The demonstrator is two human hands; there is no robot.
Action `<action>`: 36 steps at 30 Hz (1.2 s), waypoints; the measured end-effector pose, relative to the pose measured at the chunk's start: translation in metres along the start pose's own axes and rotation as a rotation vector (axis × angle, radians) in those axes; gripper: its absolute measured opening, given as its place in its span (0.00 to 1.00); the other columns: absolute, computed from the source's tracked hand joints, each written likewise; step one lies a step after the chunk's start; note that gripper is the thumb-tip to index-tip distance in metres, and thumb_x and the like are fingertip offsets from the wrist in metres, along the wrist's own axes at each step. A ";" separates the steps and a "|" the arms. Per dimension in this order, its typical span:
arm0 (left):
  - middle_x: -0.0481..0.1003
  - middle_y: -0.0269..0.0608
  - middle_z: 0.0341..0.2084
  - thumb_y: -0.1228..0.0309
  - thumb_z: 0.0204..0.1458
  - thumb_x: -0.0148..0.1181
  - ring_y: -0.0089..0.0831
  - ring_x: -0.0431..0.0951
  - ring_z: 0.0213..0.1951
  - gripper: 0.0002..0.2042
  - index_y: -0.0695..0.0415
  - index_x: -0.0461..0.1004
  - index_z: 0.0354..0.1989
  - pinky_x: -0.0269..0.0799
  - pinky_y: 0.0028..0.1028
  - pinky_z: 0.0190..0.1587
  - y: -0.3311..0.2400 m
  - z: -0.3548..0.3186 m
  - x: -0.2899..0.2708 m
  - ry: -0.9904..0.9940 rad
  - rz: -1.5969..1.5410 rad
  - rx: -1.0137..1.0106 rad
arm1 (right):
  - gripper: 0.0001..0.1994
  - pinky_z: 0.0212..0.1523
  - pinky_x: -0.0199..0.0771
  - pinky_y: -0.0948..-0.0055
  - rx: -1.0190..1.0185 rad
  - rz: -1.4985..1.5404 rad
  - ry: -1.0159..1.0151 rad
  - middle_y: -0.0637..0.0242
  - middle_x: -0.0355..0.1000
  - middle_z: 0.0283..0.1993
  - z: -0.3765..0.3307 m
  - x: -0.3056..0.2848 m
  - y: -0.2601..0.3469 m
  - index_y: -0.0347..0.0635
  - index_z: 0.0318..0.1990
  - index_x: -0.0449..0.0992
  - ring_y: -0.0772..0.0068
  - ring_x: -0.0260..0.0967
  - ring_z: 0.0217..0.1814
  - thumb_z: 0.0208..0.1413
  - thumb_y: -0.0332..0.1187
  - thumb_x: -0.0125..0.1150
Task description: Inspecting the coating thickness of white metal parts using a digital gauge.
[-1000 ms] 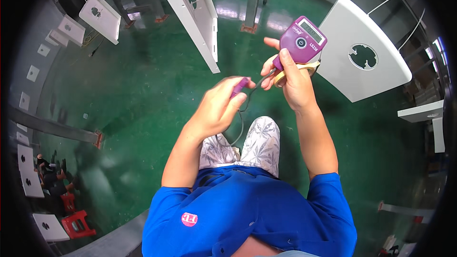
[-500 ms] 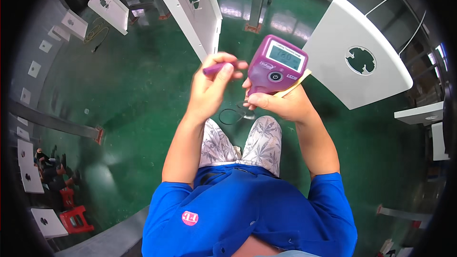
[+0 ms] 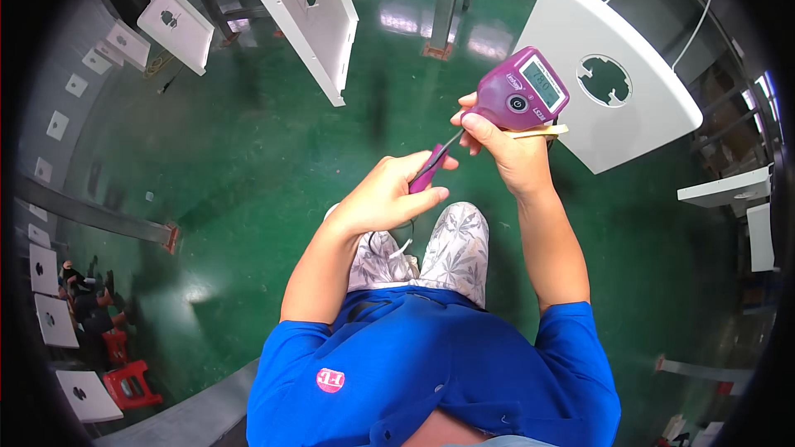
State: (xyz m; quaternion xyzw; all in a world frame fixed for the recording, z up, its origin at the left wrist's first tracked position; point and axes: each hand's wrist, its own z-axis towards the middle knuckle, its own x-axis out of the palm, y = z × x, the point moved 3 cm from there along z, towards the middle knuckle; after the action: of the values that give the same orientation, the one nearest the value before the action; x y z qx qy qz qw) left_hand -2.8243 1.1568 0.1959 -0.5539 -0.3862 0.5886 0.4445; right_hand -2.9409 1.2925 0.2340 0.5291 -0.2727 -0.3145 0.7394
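The right hand (image 3: 507, 145) holds a purple handheld meter (image 3: 522, 99) (its small screen faces up) above the green floor (image 3: 248, 165). The left hand (image 3: 389, 194) pinches a purple probe (image 3: 428, 170) just beside it. A white hanging panel (image 3: 613, 74) is near the meter.

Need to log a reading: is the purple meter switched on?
On. The purple meter in the right hand has a lit screen showing digits.

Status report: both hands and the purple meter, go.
Right hand shut on purple meter, screen up. Left hand shut on purple probe. White panel hangs just beyond the meter, apart from it.
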 end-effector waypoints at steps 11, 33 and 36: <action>0.77 0.48 0.35 0.78 0.55 0.49 0.36 0.79 0.36 0.27 0.63 0.53 0.65 0.73 0.31 0.43 -0.009 -0.006 0.033 -0.226 0.141 0.171 | 0.11 0.27 0.73 0.79 -0.061 0.026 -0.151 0.60 0.76 0.34 -0.030 -0.039 0.005 0.33 0.45 0.74 0.76 0.73 0.29 0.56 0.29 0.62; 0.72 0.38 0.41 0.71 0.63 0.47 0.26 0.72 0.42 0.08 0.61 0.72 0.42 0.67 0.25 0.45 0.038 0.001 0.040 -0.900 -0.006 0.371 | 0.08 0.35 0.76 0.65 -0.072 0.326 0.305 0.57 0.73 0.30 -0.075 -0.100 -0.004 0.38 0.39 0.68 0.65 0.74 0.31 0.60 0.33 0.54; 0.74 0.39 0.34 0.69 0.64 0.46 0.26 0.73 0.39 0.10 0.62 0.71 0.38 0.68 0.26 0.47 0.085 -0.014 0.042 -0.875 0.079 0.140 | 0.05 0.30 0.75 0.68 -0.087 0.443 0.101 0.61 0.69 0.24 -0.079 -0.136 -0.018 0.37 0.41 0.65 0.67 0.71 0.25 0.61 0.28 0.51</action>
State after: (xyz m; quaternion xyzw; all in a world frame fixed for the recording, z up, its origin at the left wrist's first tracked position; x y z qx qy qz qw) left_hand -2.8178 1.1700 0.1014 -0.2356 -0.4757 0.8088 0.2530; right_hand -2.9746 1.4386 0.1845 0.4390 -0.3309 -0.1289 0.8253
